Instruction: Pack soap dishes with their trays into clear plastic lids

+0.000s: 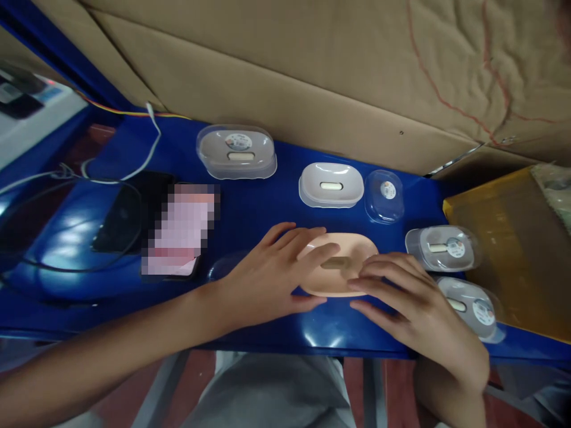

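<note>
A peach oval soap dish (352, 246) lies flat on the blue table (250, 208) near its front edge. My left hand (263, 273) rests on the dish's left side, fingers spread over its top. My right hand (410, 303) touches its right side, fingertips laid on the rim. Neither hand grips it. Behind the dish sits a white oval soap dish (331, 184) with a loose clear lid (384, 195) beside it.
A clear-lidded soap dish (236, 151) stands at the back left, two more (444, 248) (473, 306) at the right. A phone (178, 232) and white cable (147, 148) lie at left. A cardboard wall (312, 71) backs the table; a yellow box (513, 261) stands right.
</note>
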{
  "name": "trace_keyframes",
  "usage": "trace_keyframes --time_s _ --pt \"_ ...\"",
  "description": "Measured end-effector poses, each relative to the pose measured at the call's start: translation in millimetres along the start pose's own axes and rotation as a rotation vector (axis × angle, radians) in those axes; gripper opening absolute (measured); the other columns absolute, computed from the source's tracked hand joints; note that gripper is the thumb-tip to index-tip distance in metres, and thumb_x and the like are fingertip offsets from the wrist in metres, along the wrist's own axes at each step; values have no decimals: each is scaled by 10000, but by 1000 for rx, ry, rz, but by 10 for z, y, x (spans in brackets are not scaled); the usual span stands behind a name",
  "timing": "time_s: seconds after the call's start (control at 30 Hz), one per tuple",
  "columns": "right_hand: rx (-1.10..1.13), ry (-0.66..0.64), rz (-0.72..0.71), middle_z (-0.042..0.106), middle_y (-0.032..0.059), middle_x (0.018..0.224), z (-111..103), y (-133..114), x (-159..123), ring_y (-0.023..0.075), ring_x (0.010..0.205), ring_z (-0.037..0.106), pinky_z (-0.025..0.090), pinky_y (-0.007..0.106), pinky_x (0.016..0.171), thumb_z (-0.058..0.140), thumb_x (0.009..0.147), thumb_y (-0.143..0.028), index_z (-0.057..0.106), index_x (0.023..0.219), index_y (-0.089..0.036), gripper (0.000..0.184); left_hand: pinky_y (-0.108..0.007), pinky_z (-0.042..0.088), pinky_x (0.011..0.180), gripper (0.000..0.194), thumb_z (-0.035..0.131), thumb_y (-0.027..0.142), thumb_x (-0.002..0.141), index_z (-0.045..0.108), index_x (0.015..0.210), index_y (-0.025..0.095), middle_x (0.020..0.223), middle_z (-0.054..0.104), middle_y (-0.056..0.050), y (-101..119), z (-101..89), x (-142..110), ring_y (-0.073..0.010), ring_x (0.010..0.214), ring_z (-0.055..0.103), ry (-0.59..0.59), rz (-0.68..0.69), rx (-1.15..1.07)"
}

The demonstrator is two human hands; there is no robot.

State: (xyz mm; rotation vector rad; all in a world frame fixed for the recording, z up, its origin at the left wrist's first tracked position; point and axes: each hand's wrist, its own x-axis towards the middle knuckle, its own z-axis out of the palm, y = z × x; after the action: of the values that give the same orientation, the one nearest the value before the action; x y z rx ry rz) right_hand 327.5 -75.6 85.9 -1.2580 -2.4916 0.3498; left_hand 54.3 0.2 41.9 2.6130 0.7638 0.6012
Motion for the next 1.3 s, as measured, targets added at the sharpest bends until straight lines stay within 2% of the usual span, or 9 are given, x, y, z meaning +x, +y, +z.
trace_keyframes --time_s 0.07,0.17,0.23,0.27,0.43,0.57,0.77,1.0,1.3 --pt "-1 -23 49 708 86 1357 0 42 -54 318 1304 666 574 536 1067 749 1004 -351 679 1358 -336 361 -567 451 1209 708 888 355 842 543 1445 222 1512 637 -168 -1 14 6 -350 1366 640 -3 8 -8" --pt "-16 -12 161 488 154 1658 26 115 -97 425 1509 502 523 676 1158 786 957 -472 499 1587 -333 706 -580 427 1243 720 894 311 831 539 1453 233 1527 624 -168 -21 31 22 -352 1409 615 -23 21 -24" --pt "-18 -33 222 380 153 1742 60 165 -105 442 1557 448 482 724 1190 783 957 -468 352 1679 -338 851 -576 424 1253 727 903 305 835 527 1454 241 1535 614 -171 -33 43 30 -346 1437 595 -31 32 -29" --pt "-11 -56 240 378 144 1748 79 187 -106 429 1558 456 484 717 1194 775 966 -451 308 1697 -349 874 -568 428 1255 738 914 311 833 521 1454 246 1538 610 -172 -37 46 31 -342 1450 584 -34 37 -28" --pt "31 -155 260 483 112 1691 136 256 -112 367 1531 514 523 645 1194 798 957 -391 327 1681 -359 864 -588 441 1234 835 968 427 797 510 1467 227 1535 591 -212 -70 25 2 -363 1474 555 -65 92 17" --pt "4 -154 259 474 106 1699 138 260 -112 367 1516 535 551 624 1176 816 936 -321 390 1653 -356 835 -628 416 1231 660 905 432 876 567 1416 258 1513 616 -183 -105 -8 -23 -363 1415 605 -105 150 68" --pt "-3 -158 247 436 125 1724 137 254 -104 378 1521 527 541 651 1171 778 972 -335 364 1667 -358 810 -620 402 1246 397 786 390 981 631 1298 207 1513 622 -197 -136 -23 -23 -362 1421 603 -109 172 131" --pt "29 -163 261 366 115 1765 120 255 -51 360 1579 455 493 631 1227 680 1040 -387 372 1658 -328 693 -600 452 1205 338 675 345 1042 627 1342 198 1555 592 -198 -171 -32 -14 -366 1439 590 -92 150 119" --pt "69 -149 250 289 96 1800 194 289 -6 348 1627 372 441 617 1279 606 1082 -379 391 1654 -331 613 -589 422 1234 308 626 329 1068 625 1355 218 1555 599 -176 -228 7 15 -341 1461 570 -97 132 134"
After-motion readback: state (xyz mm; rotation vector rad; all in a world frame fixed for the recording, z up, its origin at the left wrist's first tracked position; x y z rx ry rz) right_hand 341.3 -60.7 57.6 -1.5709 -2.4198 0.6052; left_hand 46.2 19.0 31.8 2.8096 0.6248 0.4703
